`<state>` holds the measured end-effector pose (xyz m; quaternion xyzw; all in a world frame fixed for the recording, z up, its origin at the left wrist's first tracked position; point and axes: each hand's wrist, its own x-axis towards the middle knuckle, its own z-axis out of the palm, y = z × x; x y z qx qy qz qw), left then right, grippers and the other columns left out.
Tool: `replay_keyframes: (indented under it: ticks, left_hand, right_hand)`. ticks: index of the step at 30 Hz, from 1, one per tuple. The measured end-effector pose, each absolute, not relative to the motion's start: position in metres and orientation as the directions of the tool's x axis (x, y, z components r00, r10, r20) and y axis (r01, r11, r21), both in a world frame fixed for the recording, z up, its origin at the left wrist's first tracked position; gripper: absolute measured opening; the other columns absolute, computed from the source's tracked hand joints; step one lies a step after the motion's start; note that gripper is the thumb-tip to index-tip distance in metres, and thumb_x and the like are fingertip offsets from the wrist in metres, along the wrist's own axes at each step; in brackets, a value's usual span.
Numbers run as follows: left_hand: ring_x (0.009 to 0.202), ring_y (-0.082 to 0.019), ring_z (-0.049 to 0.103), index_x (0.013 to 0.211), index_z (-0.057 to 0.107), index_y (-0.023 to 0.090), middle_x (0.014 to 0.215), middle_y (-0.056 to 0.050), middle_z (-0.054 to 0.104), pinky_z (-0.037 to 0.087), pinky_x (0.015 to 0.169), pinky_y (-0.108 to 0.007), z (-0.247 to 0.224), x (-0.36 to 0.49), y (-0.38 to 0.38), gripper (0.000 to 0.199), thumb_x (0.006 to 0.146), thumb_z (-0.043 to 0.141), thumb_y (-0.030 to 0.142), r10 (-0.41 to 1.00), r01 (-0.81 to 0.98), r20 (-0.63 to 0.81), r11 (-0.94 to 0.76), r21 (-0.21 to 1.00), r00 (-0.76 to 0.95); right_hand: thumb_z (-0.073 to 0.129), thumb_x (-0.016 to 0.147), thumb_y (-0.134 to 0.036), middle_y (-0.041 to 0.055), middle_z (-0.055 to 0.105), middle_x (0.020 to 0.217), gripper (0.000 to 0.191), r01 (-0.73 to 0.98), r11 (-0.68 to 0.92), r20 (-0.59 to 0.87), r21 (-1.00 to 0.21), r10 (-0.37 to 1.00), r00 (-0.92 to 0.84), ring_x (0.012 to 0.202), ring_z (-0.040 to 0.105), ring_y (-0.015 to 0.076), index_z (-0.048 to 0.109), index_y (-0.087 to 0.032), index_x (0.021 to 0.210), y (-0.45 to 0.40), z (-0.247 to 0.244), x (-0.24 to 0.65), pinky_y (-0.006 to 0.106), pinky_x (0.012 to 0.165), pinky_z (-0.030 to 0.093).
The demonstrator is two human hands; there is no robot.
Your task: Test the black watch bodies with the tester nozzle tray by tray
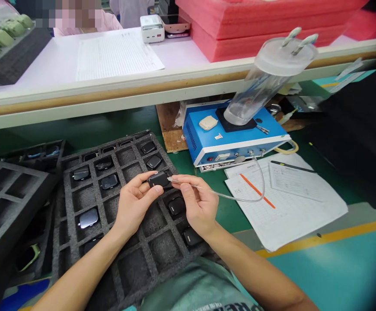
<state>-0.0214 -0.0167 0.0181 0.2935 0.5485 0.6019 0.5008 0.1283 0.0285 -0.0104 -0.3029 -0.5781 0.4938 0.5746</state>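
My left hand [135, 198] pinches a black smartwatch body [159, 179] between thumb and fingers, above a dark foam tray [152, 220]. From the right, my right hand [201, 199] grips the tip end of a clear tube [233, 198], and that tip touches the watch body's edge. The tube curves away to the front of a blue box-shaped machine [240, 144]. Several more watch bodies lie in the tray's square pockets, among them a shiny one [88, 218] at the left and a black one [176, 206] beside my right hand.
A clear cylinder [256, 95] leans on the machine next to a cream-coloured case [208, 123]. Papers [288, 216] with an orange stick [257, 191] and a pen [293, 166] lie right. More foam trays [13, 190] stand left. Behind runs a shelf [61, 93] with red foam [240, 47]; a person [110, 21] sits beyond.
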Motion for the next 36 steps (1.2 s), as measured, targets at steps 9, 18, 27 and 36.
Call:
replay_keyframes:
  ticks: [9,18,27,36]
  left_hand:
    - [0.098,-0.024,0.075,0.114,0.072,0.021,0.102,-0.006,0.080,0.059,0.093,-0.037,0.0165,-0.0209,-0.0182,0.045,0.073,0.086,0.033,0.921,-0.243,-0.178,0.095,0.965,-0.347]
    - [0.096,-0.022,0.076,0.113,0.073,0.021,0.101,-0.005,0.080,0.059,0.093,-0.034,0.0174,-0.0208,-0.0177,0.042,0.074,0.086,0.031,0.928,-0.239,-0.162,0.082,0.967,-0.335]
    - [0.100,-0.026,0.075,0.114,0.073,0.021,0.101,-0.007,0.080,0.058,0.097,-0.039,0.0201,-0.0198,-0.0183,0.046,0.072,0.087,0.033,0.924,-0.200,-0.158,0.092,0.976,-0.347]
    - [0.101,-0.025,0.076,0.113,0.072,0.021,0.105,-0.008,0.080,0.059,0.095,-0.036,0.0211,-0.0202,-0.0191,0.044,0.072,0.087,0.031,0.929,-0.158,-0.120,0.068,0.985,-0.350]
  right_hand:
    - [0.057,0.100,-0.024,0.0057,0.075,0.104,0.017,-0.230,0.331,0.370,-0.915,0.916,-0.156,0.097,0.075,0.0198,0.072,-0.023,0.104,0.0281,-0.0086,0.1284,0.037,0.085,0.067]
    - [0.057,0.099,-0.022,0.0046,0.076,0.104,0.017,-0.243,0.333,0.375,-0.911,0.914,-0.153,0.096,0.075,0.0184,0.073,-0.024,0.105,0.0279,-0.0079,0.1279,0.035,0.086,0.066]
    - [0.057,0.099,-0.027,0.0058,0.076,0.103,0.016,-0.210,0.336,0.370,-0.918,0.917,-0.151,0.095,0.075,0.0196,0.072,-0.023,0.102,0.0285,-0.0089,0.1274,0.036,0.084,0.067]
    - [0.057,0.100,-0.026,0.0065,0.074,0.106,0.016,-0.255,0.321,0.367,-0.912,0.916,-0.163,0.099,0.074,0.0204,0.072,-0.023,0.105,0.0299,-0.0123,0.1264,0.038,0.087,0.065]
